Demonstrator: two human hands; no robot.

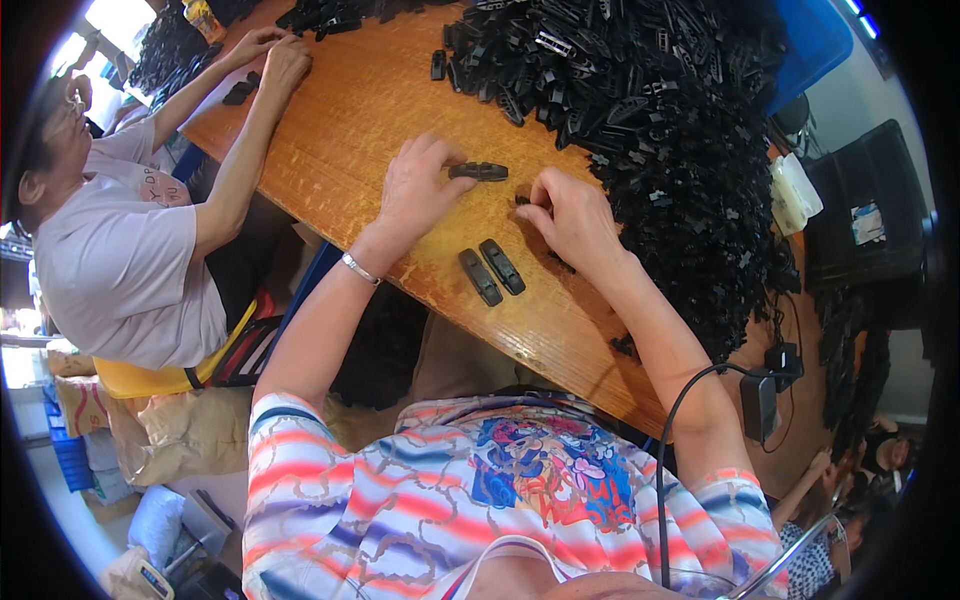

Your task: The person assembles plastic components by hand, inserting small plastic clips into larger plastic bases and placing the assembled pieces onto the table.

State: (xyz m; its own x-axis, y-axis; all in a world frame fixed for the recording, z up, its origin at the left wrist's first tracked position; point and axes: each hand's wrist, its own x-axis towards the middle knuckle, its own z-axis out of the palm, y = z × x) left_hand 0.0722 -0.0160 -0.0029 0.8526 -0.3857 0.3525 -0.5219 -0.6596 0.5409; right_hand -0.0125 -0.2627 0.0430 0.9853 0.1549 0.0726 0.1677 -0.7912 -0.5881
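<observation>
Left hand (418, 190) resting on wooden table (340, 130), fingers curled, tips pinching long black plastic clip (478, 171) at near end. Clip looking light, rigid, smooth; best gripped by long sides. Two matching clips (492, 270) lying just below and between hands. Right hand (570, 215) closing on small dark piece, mostly hidden under fingers. Heap of black plastic parts (650, 110) beyond right hand, single shapes hard to separate.
</observation>
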